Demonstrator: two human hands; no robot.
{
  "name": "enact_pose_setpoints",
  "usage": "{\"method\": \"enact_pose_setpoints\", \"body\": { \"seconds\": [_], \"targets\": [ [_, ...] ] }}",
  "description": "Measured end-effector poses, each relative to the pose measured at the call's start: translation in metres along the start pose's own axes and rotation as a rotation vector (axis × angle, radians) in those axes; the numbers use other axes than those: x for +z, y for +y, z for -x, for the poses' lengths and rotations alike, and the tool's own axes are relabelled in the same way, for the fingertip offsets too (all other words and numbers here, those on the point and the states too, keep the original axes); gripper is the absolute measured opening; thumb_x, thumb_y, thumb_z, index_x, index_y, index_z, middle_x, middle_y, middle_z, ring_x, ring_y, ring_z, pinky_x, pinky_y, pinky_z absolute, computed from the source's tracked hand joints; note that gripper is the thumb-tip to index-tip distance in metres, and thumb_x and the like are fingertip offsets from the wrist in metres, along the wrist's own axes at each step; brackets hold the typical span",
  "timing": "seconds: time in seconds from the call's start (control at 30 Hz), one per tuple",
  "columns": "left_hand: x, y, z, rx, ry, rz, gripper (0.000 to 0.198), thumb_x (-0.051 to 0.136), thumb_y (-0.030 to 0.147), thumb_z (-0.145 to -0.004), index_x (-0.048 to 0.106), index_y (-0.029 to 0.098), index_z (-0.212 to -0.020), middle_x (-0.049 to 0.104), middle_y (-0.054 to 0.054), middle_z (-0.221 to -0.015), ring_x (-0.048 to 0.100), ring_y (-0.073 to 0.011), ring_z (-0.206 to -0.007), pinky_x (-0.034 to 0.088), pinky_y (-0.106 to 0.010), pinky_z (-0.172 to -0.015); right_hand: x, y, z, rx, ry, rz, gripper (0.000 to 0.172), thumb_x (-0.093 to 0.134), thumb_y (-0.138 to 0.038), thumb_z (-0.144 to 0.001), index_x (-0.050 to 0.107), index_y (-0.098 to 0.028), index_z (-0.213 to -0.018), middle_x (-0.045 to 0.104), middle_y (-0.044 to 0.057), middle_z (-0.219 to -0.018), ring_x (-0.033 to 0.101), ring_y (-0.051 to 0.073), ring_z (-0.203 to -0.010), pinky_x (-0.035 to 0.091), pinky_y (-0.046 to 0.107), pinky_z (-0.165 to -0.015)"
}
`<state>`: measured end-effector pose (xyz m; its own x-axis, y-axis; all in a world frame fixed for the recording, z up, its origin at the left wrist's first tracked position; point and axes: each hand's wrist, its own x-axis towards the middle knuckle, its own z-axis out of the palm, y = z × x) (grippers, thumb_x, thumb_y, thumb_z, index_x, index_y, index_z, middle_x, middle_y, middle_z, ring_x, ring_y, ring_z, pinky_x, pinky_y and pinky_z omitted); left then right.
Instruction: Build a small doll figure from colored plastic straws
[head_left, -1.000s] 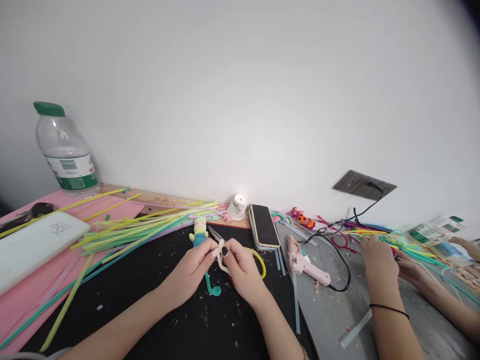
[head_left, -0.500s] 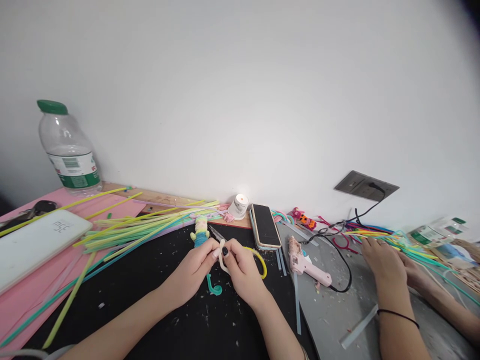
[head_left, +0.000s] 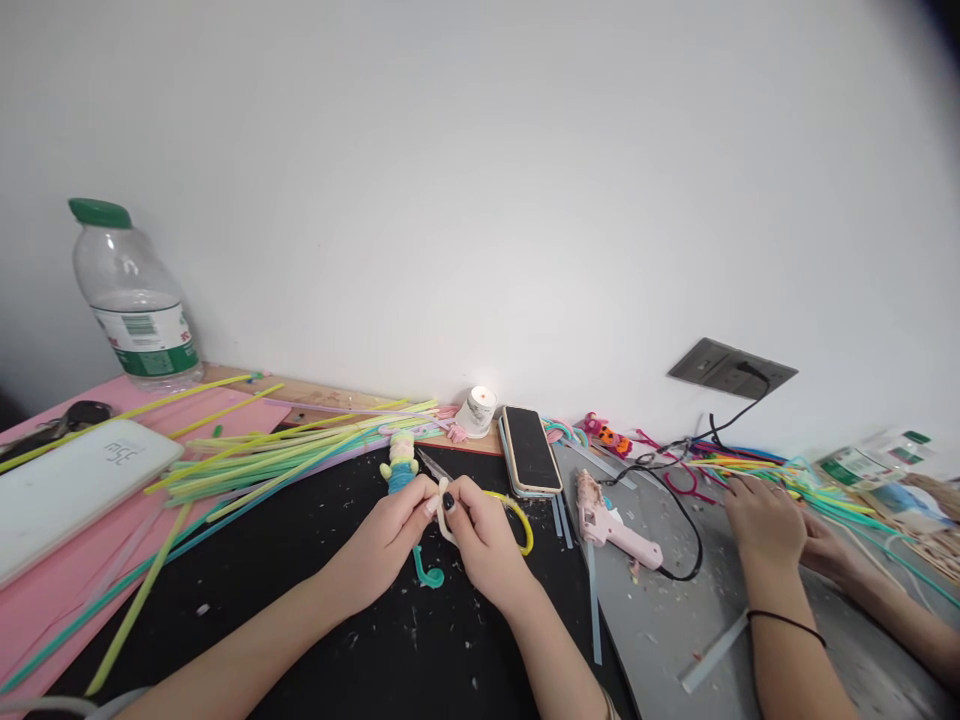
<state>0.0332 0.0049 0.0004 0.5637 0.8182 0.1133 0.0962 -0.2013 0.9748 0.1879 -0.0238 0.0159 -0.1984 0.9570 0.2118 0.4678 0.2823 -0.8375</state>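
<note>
Between the fingertips of my left hand (head_left: 397, 535) and my right hand (head_left: 484, 530) is a cream-white pipe cleaner (head_left: 445, 490), bent into a small loop. Both hands pinch it just above the black mat (head_left: 322, 640). Behind my left hand lies a small pipe-cleaner figure (head_left: 403, 465) with a blue body, partly covered by the fingers. A teal pipe cleaner with a curled end (head_left: 430, 577) pokes out below the hands. Scissors with yellow handles (head_left: 525, 525) lie partly hidden behind my right hand, blades toward the upper left.
Left are a bundle of green and yellow pipe cleaners (head_left: 247, 465), a white power bank (head_left: 90, 490) and a bottle (head_left: 135, 300). A candle-like cup (head_left: 478, 412) and phone (head_left: 531, 450) stand behind. Right are a pink glue gun (head_left: 611, 530) with its cord and a co-worker's hands (head_left: 765, 520).
My hands keep nearly the same pinch on the cream-white pipe cleaner. The co-worker's nearer hand and wrist have shifted slightly.
</note>
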Motion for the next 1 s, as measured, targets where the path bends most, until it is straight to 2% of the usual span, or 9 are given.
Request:
{"method": "enact_pose_setpoints", "body": {
  "seconds": [0.17, 0.5, 0.73, 1.0],
  "targets": [
    [-0.002, 0.008, 0.001, -0.021, -0.016, -0.021, 0.028, 0.031, 0.039, -0.095, 0.039, 0.021, -0.075, 0.03, 0.006, -0.062, 0.029, -0.0123, -0.055, 0.027, -0.025, -0.051, 0.0, 0.0, 0.0, -0.006, 0.003, 0.007, 0.019, 0.037, -0.022, -0.093, 0.04, -0.021, -0.074, 0.039, -0.005, -0.064, 0.037, 0.011, -0.06, 0.028, 0.023, -0.057],
    [0.0, -0.002, 0.0, -0.001, 0.01, -0.001, 0.03, 0.032, 0.042, -0.095, 0.042, 0.021, -0.076, 0.03, 0.007, -0.062, 0.028, -0.012, -0.054, 0.026, -0.024, -0.05, -0.003, -0.002, -0.001, 0.01, -0.029, -0.019, 0.021, 0.038, -0.025, -0.093, 0.04, -0.02, -0.073, 0.039, -0.006, -0.063, 0.037, 0.011, -0.059, 0.028, 0.022, -0.058],
    [-0.001, 0.007, 0.001, -0.022, -0.031, -0.013, 0.031, 0.031, 0.042, -0.095, 0.044, 0.02, -0.078, 0.032, 0.007, -0.061, 0.031, -0.012, -0.055, 0.028, -0.025, -0.052, -0.007, 0.003, -0.001, 0.093, -0.036, -0.157, 0.021, 0.039, -0.027, -0.092, 0.042, -0.02, -0.073, 0.037, -0.006, -0.062, 0.035, 0.01, -0.058, 0.028, 0.022, -0.056],
    [0.002, 0.005, 0.001, -0.033, -0.024, 0.018, 0.033, 0.032, 0.045, -0.093, 0.042, 0.021, -0.074, 0.031, 0.007, -0.059, 0.027, -0.0109, -0.052, 0.025, -0.024, -0.048, -0.003, 0.01, -0.001, 0.161, -0.002, -0.282, 0.024, 0.043, -0.035, -0.09, 0.043, -0.021, -0.071, 0.032, -0.006, -0.059, 0.03, 0.01, -0.053, 0.026, 0.021, -0.05]
  ]
}}
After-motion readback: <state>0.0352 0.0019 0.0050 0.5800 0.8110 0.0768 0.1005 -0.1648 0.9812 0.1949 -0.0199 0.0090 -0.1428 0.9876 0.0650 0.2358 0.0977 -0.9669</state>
